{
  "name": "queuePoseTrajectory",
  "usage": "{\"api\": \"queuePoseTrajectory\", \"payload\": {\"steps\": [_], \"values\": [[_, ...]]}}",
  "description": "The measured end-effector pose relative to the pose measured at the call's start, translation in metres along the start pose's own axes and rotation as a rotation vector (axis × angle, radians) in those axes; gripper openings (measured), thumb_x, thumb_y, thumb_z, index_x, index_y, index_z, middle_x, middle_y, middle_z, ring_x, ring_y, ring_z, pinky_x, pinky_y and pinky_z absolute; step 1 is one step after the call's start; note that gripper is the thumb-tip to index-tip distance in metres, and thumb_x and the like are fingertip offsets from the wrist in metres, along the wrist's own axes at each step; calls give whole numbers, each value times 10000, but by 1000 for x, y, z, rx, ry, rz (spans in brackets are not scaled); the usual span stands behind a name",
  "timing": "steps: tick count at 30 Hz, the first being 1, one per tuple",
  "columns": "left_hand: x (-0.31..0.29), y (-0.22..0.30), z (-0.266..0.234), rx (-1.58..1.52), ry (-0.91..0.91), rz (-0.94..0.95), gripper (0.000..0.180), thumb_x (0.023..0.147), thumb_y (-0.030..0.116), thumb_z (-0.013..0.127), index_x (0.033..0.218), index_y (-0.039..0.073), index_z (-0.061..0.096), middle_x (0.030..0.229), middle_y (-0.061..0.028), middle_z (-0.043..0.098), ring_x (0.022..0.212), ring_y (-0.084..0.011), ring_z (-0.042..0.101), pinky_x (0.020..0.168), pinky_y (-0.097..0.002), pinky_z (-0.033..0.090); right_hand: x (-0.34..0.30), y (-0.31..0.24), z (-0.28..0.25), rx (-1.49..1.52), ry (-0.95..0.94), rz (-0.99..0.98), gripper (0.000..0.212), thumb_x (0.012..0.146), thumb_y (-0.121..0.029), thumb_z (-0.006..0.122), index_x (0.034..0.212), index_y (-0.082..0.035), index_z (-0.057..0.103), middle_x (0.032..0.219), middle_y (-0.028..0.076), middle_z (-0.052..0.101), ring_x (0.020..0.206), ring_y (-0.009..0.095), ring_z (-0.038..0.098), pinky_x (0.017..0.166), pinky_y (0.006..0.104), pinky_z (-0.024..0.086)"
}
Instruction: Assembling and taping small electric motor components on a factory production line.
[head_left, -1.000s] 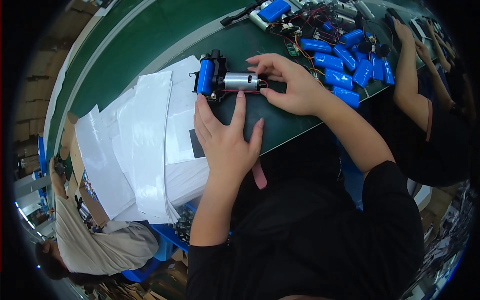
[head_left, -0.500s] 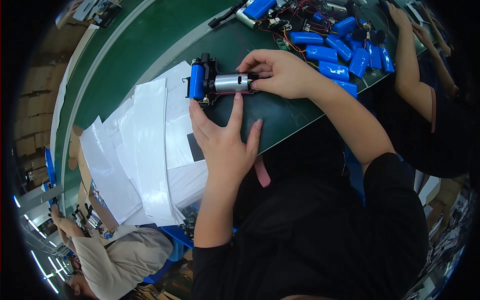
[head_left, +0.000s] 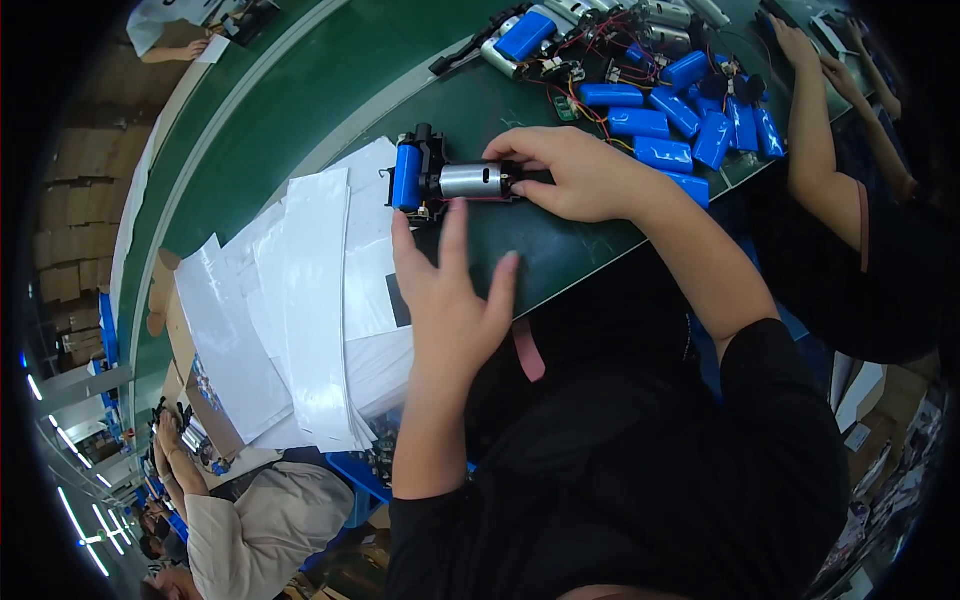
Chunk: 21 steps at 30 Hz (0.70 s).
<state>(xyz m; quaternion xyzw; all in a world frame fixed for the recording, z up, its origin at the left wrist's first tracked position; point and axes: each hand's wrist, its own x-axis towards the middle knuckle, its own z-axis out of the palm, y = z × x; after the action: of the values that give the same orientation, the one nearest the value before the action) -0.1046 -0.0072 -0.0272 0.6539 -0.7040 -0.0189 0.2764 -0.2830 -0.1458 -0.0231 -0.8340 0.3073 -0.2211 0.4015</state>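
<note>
A silver cylindrical motor [head_left: 471, 181] lies on the green table, its left end against a black plastic housing [head_left: 432, 150]. Seated upright in that housing is a blue-wrapped battery pack [head_left: 406, 178]. My right hand [head_left: 590, 178] grips the motor's right end between thumb and fingers; part of that end is hidden by them. Fingers spread, my left hand [head_left: 450, 310] is just below the assembly. Its index and middle fingertips reach the lower edge of the housing and motor, and I cannot tell whether they touch. A thin red wire runs along the motor's underside.
White paper sheets [head_left: 315, 300] lie in a stack left of the assembly. Blue battery packs [head_left: 664, 153] with wires and silver motors [head_left: 665, 38] are heaped at the far right. A co-worker's arm [head_left: 825, 130] rests at the right; another person [head_left: 270, 520] sits at lower left.
The whole view has shifted a little, so the assembly sits slightly lower and further right. My left fingers have drawn slightly down from the motor. My right hand keeps its grip.
</note>
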Motion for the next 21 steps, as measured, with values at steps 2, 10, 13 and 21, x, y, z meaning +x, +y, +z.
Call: {"api": "queuePoseTrajectory", "payload": {"steps": [2, 10, 13, 21], "values": [[2, -9, -3, -193, 95, -51, 507, 873, 254, 678, 1295, -3, 567, 1382, -360, 397, 1250, -486, 457, 1024, -474, 405, -3, -2, -2, -16, 11, -41, 393, 810, -61, 691, 1188, -29, 590, 1125, 134, 647, 998, 285, 660, 886, 371, 532], [14, -29, -21, -132, 183, -84, 271, 911, 126, 600, 1121, -43, 629, 980, -192, 695, 839, -325, 686, 727, -364, 532, 24, -41, -6, -626, -271, -64, 311, 808, -90, 626, 1103, 4, 598, 1011, 157, 634, 931, 340, 643, 811, 412, 526], [20, -22, -30, -217, 112, -240, 231, 908, 129, 604, 1071, -28, 650, 949, -192, 699, 837, -326, 688, 739, -364, 529, 36, -53, -6, -687, -336, -3, 310, 789, -96, 625, 1083, 1, 596, 989, 160, 629, 940, 342, 641, 818, 413, 525], [65, -59, -46, -335, 204, -265, 260, 945, 230, 584, 952, -14, 673, 808, -158, 693, 740, -259, 669, 717, -350, 515, 59, -65, -10, -822, -436, 47, 291, 751, -209, 664, 954, -1, 649, 860, 182, 667, 851, 344, 666, 765, 420, 542]]}}
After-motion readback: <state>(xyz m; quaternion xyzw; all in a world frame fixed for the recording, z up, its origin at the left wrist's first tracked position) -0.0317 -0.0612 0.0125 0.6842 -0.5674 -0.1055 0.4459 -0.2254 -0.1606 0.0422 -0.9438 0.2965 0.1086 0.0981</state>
